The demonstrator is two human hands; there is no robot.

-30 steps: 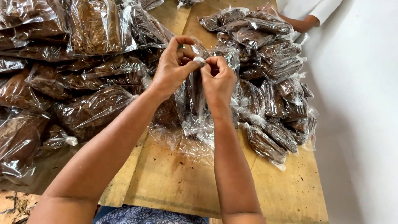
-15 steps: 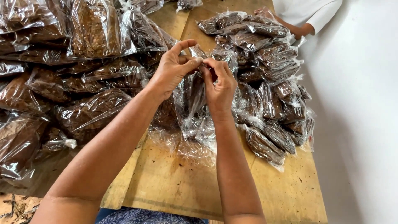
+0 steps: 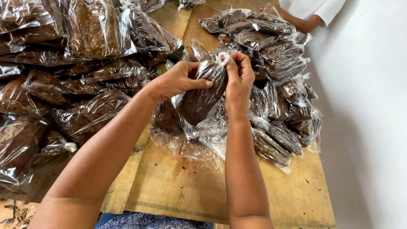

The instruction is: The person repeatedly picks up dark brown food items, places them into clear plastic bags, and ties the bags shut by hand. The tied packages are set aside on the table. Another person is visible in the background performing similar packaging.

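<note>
Between your two hands, in the head view, a clear plastic bag (image 3: 202, 95) packed with dark brown material hangs above the wooden worktop (image 3: 178, 186). Your left hand (image 3: 180, 79) wraps the upper side of the bag, thumb pressed across its front and fingers curled behind, so it is closed around the plastic. Your right hand (image 3: 238, 80) pinches the bag's gathered neck, where a small white twist or tie (image 3: 223, 58) shows just above your fingertips.

Compared with half a second ago, the bag has swung to a slant, its bottom now pointing down toward your left forearm, and the neck looks bunched into a tighter white knot than before; your hands have drawn closer together at the top. Judging by that, the closing of the neck seems well along, though whether the knot is finished is too small to tell.

Beyond your right hand, a heap of smaller tied bags (image 3: 275, 85) lies on the worktop. Past your left hand, a large pile of bigger filled bags (image 3: 80, 63) covers the surface. Under your wrists, loose empty plastic (image 3: 199, 140) lies crumpled. Far beyond your right hand, another person's hand (image 3: 271, 8) and white sleeve (image 3: 318, 10) touch the heap.
</note>
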